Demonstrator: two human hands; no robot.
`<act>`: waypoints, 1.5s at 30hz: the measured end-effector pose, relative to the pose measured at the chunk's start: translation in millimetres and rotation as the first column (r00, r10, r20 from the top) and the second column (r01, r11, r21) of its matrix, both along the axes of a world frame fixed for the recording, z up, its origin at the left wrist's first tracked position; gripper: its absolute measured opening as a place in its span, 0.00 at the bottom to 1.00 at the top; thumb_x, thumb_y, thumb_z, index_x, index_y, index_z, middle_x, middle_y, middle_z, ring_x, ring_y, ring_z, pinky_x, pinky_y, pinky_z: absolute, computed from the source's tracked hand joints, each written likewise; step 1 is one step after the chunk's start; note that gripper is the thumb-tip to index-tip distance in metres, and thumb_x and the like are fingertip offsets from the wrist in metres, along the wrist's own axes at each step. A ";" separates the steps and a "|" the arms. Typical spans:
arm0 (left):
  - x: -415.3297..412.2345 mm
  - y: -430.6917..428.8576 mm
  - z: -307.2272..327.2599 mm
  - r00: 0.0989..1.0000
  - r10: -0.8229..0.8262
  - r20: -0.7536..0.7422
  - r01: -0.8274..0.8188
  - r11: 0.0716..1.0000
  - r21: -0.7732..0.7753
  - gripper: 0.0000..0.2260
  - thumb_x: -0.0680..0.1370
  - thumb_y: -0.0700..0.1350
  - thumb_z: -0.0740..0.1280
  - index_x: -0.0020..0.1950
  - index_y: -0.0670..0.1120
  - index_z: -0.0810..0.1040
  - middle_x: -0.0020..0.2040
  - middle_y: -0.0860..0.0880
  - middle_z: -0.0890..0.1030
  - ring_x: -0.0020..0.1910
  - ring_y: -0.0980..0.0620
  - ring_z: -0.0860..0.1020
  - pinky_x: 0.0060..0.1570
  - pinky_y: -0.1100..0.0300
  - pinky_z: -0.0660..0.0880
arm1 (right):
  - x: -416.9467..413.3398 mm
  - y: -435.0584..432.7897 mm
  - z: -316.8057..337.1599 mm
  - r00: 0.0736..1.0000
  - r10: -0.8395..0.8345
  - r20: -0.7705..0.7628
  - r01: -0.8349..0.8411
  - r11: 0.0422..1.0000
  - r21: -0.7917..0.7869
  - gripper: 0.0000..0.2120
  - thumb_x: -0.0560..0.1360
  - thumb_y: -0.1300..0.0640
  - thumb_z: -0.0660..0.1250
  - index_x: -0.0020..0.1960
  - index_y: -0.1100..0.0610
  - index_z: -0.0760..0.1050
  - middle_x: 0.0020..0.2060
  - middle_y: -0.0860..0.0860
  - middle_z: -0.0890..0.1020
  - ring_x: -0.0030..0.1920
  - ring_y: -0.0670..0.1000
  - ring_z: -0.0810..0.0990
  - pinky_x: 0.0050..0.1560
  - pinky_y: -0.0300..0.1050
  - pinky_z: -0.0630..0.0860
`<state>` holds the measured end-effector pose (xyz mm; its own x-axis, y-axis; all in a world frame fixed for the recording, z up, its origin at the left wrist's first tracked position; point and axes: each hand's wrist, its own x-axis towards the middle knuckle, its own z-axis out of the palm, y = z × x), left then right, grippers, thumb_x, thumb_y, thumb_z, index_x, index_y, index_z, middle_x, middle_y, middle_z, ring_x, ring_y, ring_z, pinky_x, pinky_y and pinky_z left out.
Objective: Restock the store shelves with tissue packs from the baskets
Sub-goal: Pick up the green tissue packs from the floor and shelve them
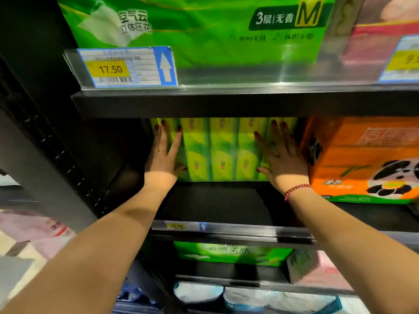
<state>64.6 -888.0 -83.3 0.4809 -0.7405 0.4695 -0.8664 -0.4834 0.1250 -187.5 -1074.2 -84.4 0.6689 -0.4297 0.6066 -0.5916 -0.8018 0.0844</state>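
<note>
A green multi-pack of tissues [221,150] stands upright deep on the middle black shelf [215,205]. My left hand [164,155] lies flat against its left end, fingers straight and spread. My right hand [280,155] presses flat on its right end, fingers straight, with a red bead bracelet at the wrist. Both arms reach in from below. No basket is in view.
An orange panda tissue pack [362,159] sits right beside the green one. Above, a large green pack [204,30] fills the upper shelf behind a 17.50 price tag [127,68]. Lower shelves hold a green pack [231,253] and white rolls [249,298]. Pink packs [40,232] lie at left.
</note>
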 end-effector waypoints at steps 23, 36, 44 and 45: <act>-277.5 209.7 -14.4 0.929 0.358 -0.096 -0.352 0.933 0.077 0.17 0.71 0.43 0.72 0.58 0.38 0.80 0.51 0.38 0.81 0.51 0.36 0.78 0.50 0.45 0.76 | -102.9 156.8 -7.0 0.738 0.649 -0.185 -0.509 0.716 0.478 0.28 0.74 0.42 0.66 0.70 0.53 0.68 0.67 0.53 0.73 0.66 0.57 0.69 0.65 0.52 0.65; -476.1 467.2 -54.5 0.485 0.858 -0.168 -0.828 0.512 0.229 0.18 0.74 0.46 0.69 0.61 0.41 0.79 0.56 0.41 0.80 0.56 0.39 0.77 0.51 0.47 0.76 | -147.2 412.8 -58.6 0.209 0.966 -0.149 -0.774 0.257 0.578 0.20 0.69 0.51 0.74 0.57 0.61 0.79 0.55 0.59 0.81 0.58 0.62 0.77 0.58 0.55 0.72; -627.7 632.2 -78.0 0.188 0.949 -0.252 -0.935 0.252 0.250 0.18 0.70 0.44 0.74 0.57 0.39 0.81 0.53 0.39 0.81 0.52 0.38 0.79 0.51 0.46 0.77 | -219.5 620.1 -81.9 -0.102 0.960 -0.262 -0.820 0.068 0.568 0.22 0.75 0.45 0.65 0.64 0.56 0.73 0.62 0.55 0.76 0.63 0.58 0.71 0.64 0.53 0.66; -644.1 651.3 -80.4 0.183 0.949 -0.258 -0.938 0.247 0.243 0.18 0.67 0.42 0.77 0.54 0.38 0.82 0.50 0.38 0.82 0.49 0.37 0.81 0.48 0.46 0.79 | -231.7 645.9 -85.0 -0.124 0.956 -0.266 -0.821 0.052 0.569 0.22 0.75 0.45 0.65 0.64 0.56 0.73 0.62 0.55 0.77 0.62 0.58 0.72 0.63 0.53 0.67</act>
<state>-579.6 -236.7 -163.7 0.9208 0.3659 0.1351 0.3316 -0.9168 0.2225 -419.2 -428.3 -169.3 0.6079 0.7924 0.0499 0.7786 -0.5826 -0.2331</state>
